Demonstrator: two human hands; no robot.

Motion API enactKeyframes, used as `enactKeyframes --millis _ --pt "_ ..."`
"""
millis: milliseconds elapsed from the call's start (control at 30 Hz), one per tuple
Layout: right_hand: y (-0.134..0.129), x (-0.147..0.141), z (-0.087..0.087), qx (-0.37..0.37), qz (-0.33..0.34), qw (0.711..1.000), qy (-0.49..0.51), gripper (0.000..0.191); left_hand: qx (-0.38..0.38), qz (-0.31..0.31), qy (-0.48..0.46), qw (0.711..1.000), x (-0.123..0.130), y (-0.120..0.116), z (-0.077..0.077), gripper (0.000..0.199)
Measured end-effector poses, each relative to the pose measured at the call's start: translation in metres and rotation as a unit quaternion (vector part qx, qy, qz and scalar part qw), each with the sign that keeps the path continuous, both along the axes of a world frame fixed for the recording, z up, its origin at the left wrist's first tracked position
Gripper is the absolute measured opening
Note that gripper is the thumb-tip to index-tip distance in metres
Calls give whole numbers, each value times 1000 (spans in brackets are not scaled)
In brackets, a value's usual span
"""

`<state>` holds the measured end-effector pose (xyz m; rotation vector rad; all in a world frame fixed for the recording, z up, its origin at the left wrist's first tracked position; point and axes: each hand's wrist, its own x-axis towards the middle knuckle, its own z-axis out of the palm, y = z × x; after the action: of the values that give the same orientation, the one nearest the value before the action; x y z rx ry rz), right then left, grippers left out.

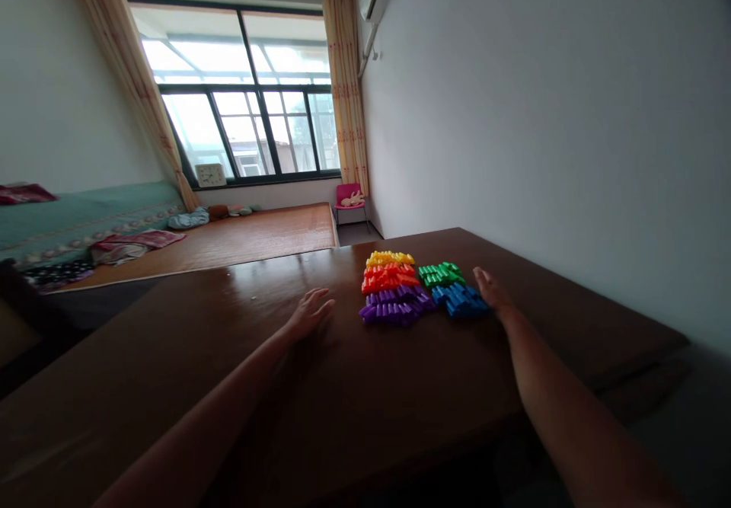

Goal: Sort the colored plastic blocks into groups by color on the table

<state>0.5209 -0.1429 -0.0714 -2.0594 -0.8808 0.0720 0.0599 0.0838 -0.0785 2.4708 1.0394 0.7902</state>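
Small coloured pieces lie in groups on the brown table (343, 386). Yellow pieces (390, 258) are at the back, with orange-red pieces (389, 278) in front of them and purple pieces (397, 306) nearest. To their right lie green pieces (441, 273), and blue pieces (461, 301) just in front of those. My left hand (311, 311) is left of the purple group, apart from it, fingers spread and holding nothing. Close beside the right edge of the blue group is my right hand (492, 292), fingers extended, with nothing visible in it; whether it touches the blue pieces is unclear.
The white wall (514, 112) runs along the table's right side. Beyond the table are a low bed (268, 230) with cloths at its left, a pink chair (349, 196) with a soft toy, and a window. A square clock (211, 175) stands on the sill.
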Motion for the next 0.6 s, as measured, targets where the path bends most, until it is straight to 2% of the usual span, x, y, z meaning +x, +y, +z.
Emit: enactKeyframes --millis 133,233,400,533,600 --pt "6 -12 -17 -33 66 997 -33 59 0 -95 3 995 71 -31 9 81" --pt "13 -28 -17 -54 86 992 -77 56 -1 -156 45 987 94 -50 18 92" --pt "24 -63 -15 -89 116 984 -103 52 26 -239 106 965 93 -70 22 89" --pt "40 -105 -16 -93 178 974 -105 48 41 -247 115 961 76 -75 19 81" --pt "50 -129 -15 -98 184 973 -97 49 45 -242 120 962 61 -73 18 81"
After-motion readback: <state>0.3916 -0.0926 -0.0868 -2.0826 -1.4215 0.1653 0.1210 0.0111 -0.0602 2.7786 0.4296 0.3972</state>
